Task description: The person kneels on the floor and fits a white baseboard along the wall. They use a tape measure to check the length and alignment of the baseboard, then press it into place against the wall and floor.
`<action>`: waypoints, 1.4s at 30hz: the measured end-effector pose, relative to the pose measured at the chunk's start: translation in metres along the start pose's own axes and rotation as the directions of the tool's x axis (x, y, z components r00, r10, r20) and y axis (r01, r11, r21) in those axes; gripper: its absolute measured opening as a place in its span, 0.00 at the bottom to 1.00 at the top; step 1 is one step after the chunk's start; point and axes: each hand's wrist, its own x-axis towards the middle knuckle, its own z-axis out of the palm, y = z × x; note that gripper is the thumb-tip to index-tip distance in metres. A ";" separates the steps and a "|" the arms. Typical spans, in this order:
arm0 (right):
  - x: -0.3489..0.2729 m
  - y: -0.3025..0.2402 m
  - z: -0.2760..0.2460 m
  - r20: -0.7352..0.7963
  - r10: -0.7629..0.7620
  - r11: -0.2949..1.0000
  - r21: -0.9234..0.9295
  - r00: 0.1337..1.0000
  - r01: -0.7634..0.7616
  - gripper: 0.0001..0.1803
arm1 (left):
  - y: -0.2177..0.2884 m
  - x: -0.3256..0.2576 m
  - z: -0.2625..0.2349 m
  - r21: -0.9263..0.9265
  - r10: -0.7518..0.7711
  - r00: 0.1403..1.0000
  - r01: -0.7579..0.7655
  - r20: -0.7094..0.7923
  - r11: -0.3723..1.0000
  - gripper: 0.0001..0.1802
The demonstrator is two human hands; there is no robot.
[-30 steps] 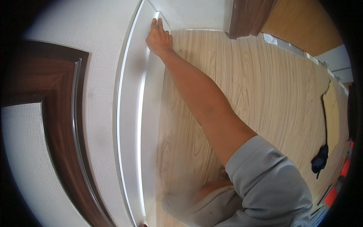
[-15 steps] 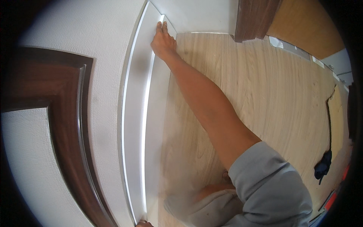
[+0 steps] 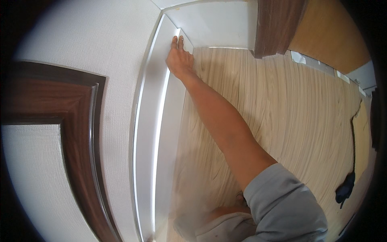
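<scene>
A long white skirting board with a bright stepped ledge runs along the foot of the textured wall, from the far corner down to the lower edge. My right hand lies on its far end, near the corner. Two of its fingers are stretched out along the ledge and apart; the others bend over the outer face, and the thumb is hidden. Of my left hand only a sliver shows at the lower edge, by the near end of the board, with its fingers mostly out of sight.
A dark brown framed panel is on the textured wall at left. Wood-look flooring spreads to the right. Beyond stand a brown door frame, a tan panel, a cardboard piece and a dark cloth-like item.
The view has tilted slightly up, so the scene sits lower in it. My right hand keeps its place on the skirting board's far end. My left hand has slipped almost out of view.
</scene>
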 end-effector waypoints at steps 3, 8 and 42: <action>0.006 0.002 0.005 -0.012 -0.022 0.994 -0.108 1.000 0.021 0.43 | 0.053 -0.091 -0.014 -0.205 0.134 0.989 -0.118 0.062 0.971 0.27; 0.008 0.006 0.012 -0.057 -0.047 0.992 -0.122 0.997 0.039 0.42 | 0.244 -0.227 -0.081 -0.517 0.774 0.611 -0.722 -0.166 0.459 0.27; 0.082 -0.047 0.019 -0.675 0.342 0.615 0.687 0.654 0.387 0.24 | 0.688 -0.291 -0.150 0.339 0.907 -0.209 -0.937 -0.367 -0.078 0.37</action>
